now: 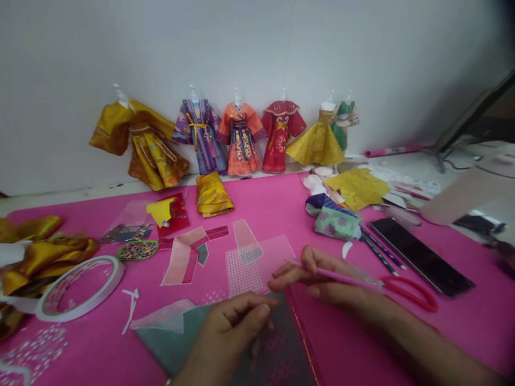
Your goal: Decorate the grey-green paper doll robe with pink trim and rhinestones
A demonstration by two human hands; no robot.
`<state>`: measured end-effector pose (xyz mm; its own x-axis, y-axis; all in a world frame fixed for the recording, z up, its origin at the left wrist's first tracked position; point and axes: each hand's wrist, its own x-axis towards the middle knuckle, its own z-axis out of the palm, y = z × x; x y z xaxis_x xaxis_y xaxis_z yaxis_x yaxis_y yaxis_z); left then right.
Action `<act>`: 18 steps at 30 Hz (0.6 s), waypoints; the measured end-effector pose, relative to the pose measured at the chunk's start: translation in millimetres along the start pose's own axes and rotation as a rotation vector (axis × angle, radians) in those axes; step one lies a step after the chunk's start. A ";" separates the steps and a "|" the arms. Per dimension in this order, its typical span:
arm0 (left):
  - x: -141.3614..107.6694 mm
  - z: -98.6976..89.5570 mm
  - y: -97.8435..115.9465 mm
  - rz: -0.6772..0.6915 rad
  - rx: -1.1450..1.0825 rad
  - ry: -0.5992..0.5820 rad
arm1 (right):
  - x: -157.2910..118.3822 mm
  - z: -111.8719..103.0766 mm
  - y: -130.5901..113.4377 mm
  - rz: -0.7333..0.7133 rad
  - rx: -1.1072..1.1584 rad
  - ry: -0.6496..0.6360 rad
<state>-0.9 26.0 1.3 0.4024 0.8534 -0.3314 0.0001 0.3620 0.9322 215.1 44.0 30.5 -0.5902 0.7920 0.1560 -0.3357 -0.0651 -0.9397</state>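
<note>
My left hand [233, 332] is in a pinch, thumb against the forefinger. Whatever is between its fingertips is too small or hidden to make out. Under it lies a teal and grey piece of cloth [169, 340] with faint pink patterns and a gold line along its right edge. My right hand [322, 273] is raised just to the right, holding a thin pink pen-like stick [341, 275] between thumb and fingers. Beyond both hands is a clear sheet of small white dots [243, 273]. Red-handled scissors [416, 295] lie behind my right wrist, their blades partly hidden.
Pale pink cloth cutouts [181, 260] lie ahead on the pink mat [273, 203]. Left are a roll of white tape [80, 289], golden cloth [60, 257] and a tray of beads [138, 250]. Right are pencils [382, 249] and a phone [420, 254]. Small dressed mannequins [241, 139] line the wall.
</note>
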 end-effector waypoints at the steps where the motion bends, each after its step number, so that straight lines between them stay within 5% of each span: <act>1: 1.3 -0.2 -2.1 -0.029 -0.055 0.002 | -0.2 1.3 -0.6 0.010 -0.020 -0.004; 18: 2.2 3.0 -7.7 -0.144 -0.214 0.019 | -5.7 8.9 -5.0 0.064 -0.243 -0.049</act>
<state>2.7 24.0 -6.2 0.3948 0.7936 -0.4630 -0.1385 0.5496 0.8239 213.5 34.4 37.0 -0.6412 0.7604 0.1032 -0.1141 0.0385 -0.9927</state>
